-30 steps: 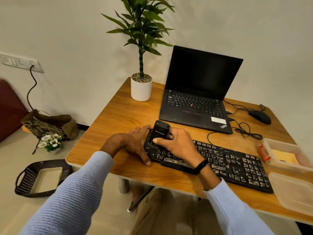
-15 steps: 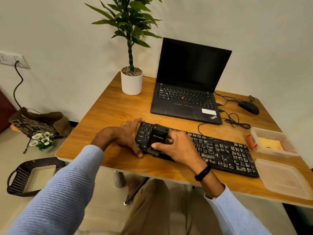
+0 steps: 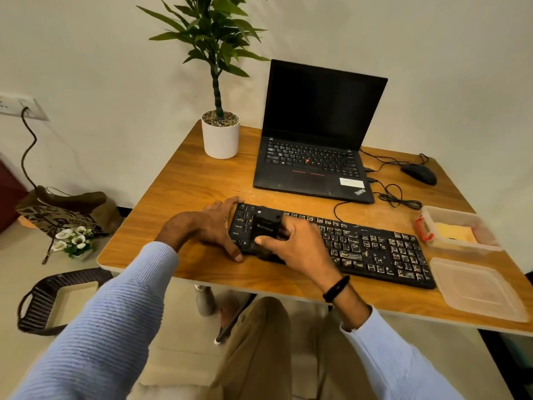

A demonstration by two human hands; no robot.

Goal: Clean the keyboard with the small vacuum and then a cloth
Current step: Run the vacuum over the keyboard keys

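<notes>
**Markings.** The laptop [image 3: 314,157] carries "ThinkPad" on the right corner of its palm rest; a white sticker beside that is not legible. On the keyboard [image 3: 369,252] the left column reads Caps Lock, Shift, Ctrl. The small vacuum [image 3: 266,226] bears a pale logo and a line of text, too small to read.

**Position and clearances.** The keyboard lies slanted across the front of the table [image 3: 178,192], near the front edge. Its right end is just beside a translucent lid [image 3: 476,287]. Behind the lid is an open container [image 3: 461,220] holding a yellow cloth [image 3: 452,232]. Bare wood lies between the keyboard's left end, the plant pot [image 3: 220,138] and the table's left edge. The mouse [image 3: 418,174] and loose cables occupy the rear right.

**Condition.** The keyboard is black. Pale debris covers the keys from the middle to the right end — the left column looks cleaner.

**Hands.** The left hand [image 3: 213,226] rests against the keyboard's left end, fingers spread, thumb at the front corner. The right hand [image 3: 297,246] grips the small vacuum — thumb on the near side, fingers curled round its right side. The vacuum, a black block, sits on the left keys.
</notes>
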